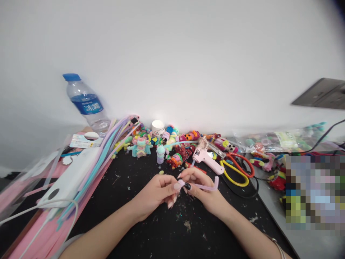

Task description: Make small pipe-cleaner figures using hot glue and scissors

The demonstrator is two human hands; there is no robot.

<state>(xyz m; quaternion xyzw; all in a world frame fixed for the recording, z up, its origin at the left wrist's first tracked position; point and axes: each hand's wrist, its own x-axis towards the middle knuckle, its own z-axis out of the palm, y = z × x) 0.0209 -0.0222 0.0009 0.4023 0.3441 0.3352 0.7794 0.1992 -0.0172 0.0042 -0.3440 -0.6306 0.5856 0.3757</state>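
Observation:
A pale lilac pipe cleaner [216, 182] is pinched between both hands above the black tabletop. My left hand [161, 189] closes thumb and fingers on its small coiled end. My right hand [201, 190] grips the same coil from the other side, fingers curled and a dark thumbnail showing. The tail runs out past the right hand and bends upward at its tip. Just beyond my hands stands a small mint-and-lilac pipe cleaner figure [160, 155]. Farther right, a pink hot glue gun [207, 160] lies on its side.
Scissors with yellow and red handles [235, 174] lie to the right. Finished fuzzy figures [141, 147] and a paper cup [158, 128] line the wall. At left are pastel pipe cleaners [100, 165], a white cable [61, 200] and a tilted water bottle [86, 102]. A plastic bag [285, 140] sits back right.

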